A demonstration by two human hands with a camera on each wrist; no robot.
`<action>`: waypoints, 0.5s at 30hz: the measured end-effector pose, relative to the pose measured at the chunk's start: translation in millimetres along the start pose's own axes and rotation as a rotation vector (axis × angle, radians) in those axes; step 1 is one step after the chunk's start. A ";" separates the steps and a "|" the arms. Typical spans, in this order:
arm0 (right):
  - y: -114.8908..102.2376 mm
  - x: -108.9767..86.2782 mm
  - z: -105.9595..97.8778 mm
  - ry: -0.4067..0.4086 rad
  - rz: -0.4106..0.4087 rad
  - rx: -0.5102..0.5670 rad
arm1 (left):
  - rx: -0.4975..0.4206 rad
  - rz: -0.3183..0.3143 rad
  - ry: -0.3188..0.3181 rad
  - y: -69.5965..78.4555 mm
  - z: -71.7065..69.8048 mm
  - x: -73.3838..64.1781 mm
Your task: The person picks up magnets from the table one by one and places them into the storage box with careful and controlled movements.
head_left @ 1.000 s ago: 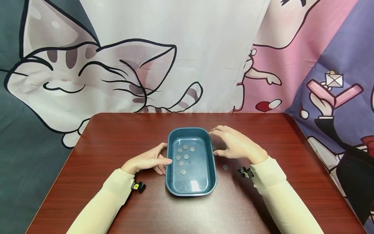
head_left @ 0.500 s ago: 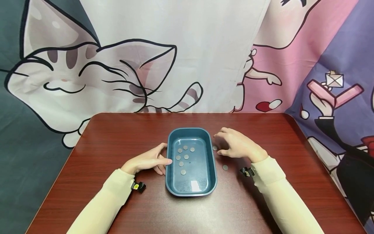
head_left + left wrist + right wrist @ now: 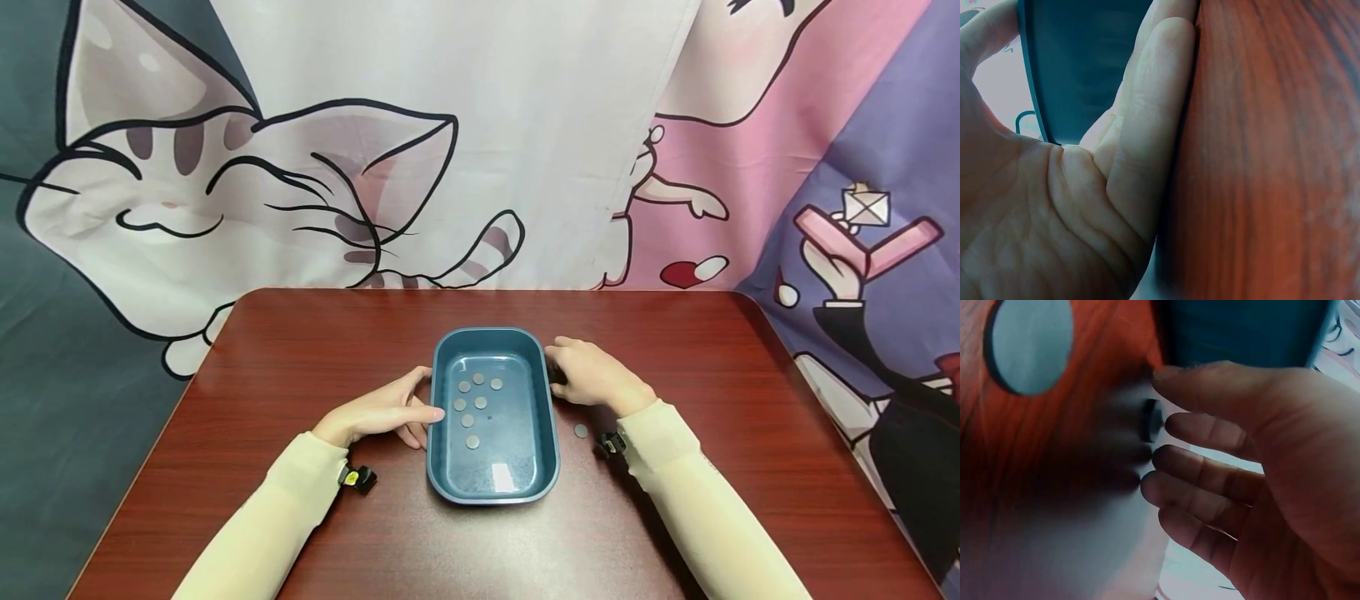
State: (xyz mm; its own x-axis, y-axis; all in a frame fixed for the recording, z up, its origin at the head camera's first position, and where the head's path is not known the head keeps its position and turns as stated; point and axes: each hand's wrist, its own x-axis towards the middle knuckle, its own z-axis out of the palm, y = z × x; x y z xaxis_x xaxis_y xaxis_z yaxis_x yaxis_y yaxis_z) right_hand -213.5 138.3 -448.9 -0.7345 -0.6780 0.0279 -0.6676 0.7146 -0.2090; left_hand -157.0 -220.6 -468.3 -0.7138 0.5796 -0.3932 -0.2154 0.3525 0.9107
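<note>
A blue rectangular tray (image 3: 525, 487) stands on the table in the head view, with several silvery coins (image 3: 472, 442) lying on its floor. My left hand (image 3: 382, 408) holds the tray's left side, thumb over the rim and the other fingers low along the outer wall. Beside the right wall, my right hand (image 3: 596, 375) reaches down to the table with bent fingers. The right wrist view has a small coin (image 3: 1151, 420) close by the index fingertip, between it and the thumb; whether they touch is unclear. A second coin (image 3: 581, 431) lies nearer the right wrist.
The reddish-brown wooden table (image 3: 315, 333) extends around the tray on all sides. A printed cartoon curtain (image 3: 570, 167) hangs behind its far edge. Small black cameras (image 3: 360, 479) are strapped at both wrists.
My right hand drew back from the tray's rim, uncovering a coin, then came down leftward over that coin. The left hand and the tray keep their places.
</note>
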 end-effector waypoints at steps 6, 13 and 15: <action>-3.4 1.9 2.2 0.021 0.009 -0.007 | 0.003 0.002 0.003 1.1 0.7 -0.3; -4.5 1.4 0.5 0.015 0.049 0.010 | 0.010 -0.012 0.012 2.6 0.8 -1.0; -3.5 0.9 1.0 0.007 0.061 0.019 | 0.011 -0.009 0.012 2.7 1.0 -1.1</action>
State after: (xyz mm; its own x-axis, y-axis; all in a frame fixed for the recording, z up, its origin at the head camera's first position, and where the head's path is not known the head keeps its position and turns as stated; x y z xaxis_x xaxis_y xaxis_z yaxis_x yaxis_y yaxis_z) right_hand -211.7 135.0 -449.1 -0.7745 -0.6322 0.0216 -0.6194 0.7510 -0.2289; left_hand -156.1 -219.6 -465.5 -0.7198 0.5677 -0.3995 -0.2145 0.3653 0.9058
